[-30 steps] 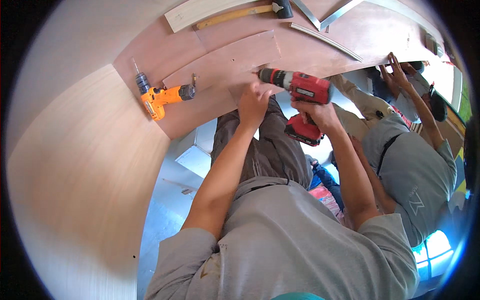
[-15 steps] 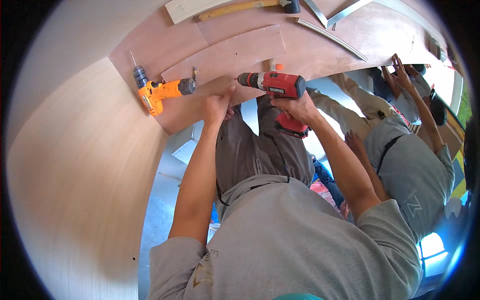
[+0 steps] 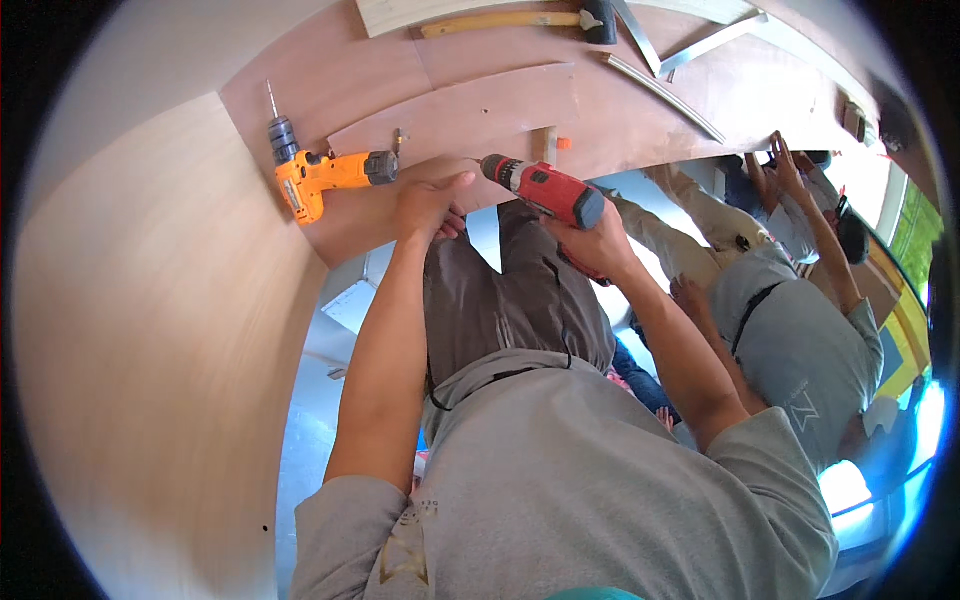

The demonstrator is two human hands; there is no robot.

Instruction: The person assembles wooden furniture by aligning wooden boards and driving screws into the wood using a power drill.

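Observation:
My right hand (image 3: 590,240) grips a red and black cordless drill (image 3: 550,193), its tip pointed left at the pinkish plywood panel (image 3: 370,228) near that panel’s lower edge. My left hand (image 3: 430,208) is at the same edge, left of the drill tip, thumb up and fingers curled round the edge. An orange drill (image 3: 322,180) lies farther left with a long bit fitted. A curved plywood strip (image 3: 440,115) lies above my hands. A small wooden block (image 3: 550,145) with an orange piece (image 3: 564,143) beside it sits just above the red drill.
A mallet (image 3: 600,22), metal angle (image 3: 705,42), long thin bar (image 3: 665,95) and pale board (image 3: 385,12) lie along the top. A tall pale panel (image 3: 150,330) stands at left. A co-worker (image 3: 795,350) leans in at right; another person’s hands (image 3: 785,160) touch the panel edge.
My right hand has brought the red drill leftward, uncovering the wooden block and orange piece. My left hand has shifted left along the panel edge, its fingers now tucked under it.

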